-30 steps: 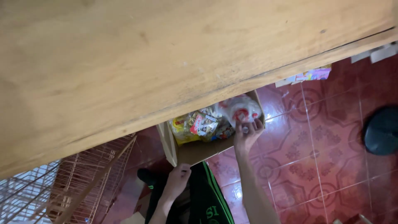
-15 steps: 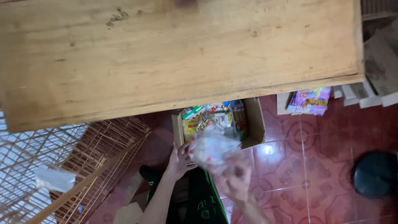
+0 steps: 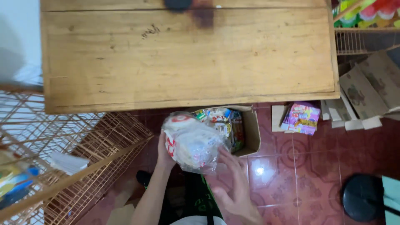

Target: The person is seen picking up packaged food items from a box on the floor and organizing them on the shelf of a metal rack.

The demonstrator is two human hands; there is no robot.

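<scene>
A clear plastic bag of round white wafers [image 3: 191,143], with red print on it, is held up between both hands just below the near edge of the wooden tabletop [image 3: 187,58]. The left hand [image 3: 163,152] grips its left side, fingers curled behind the plastic. The right hand [image 3: 235,183] supports it from below on the right, fingers spread open against the bag. Just behind the bag sits an open cardboard box [image 3: 251,131] full of colourful snack packets, on the red tiled floor [image 3: 316,166]. A pink packet [image 3: 301,118] lies to the right; a wire rack [image 3: 83,166] stands on the left
</scene>
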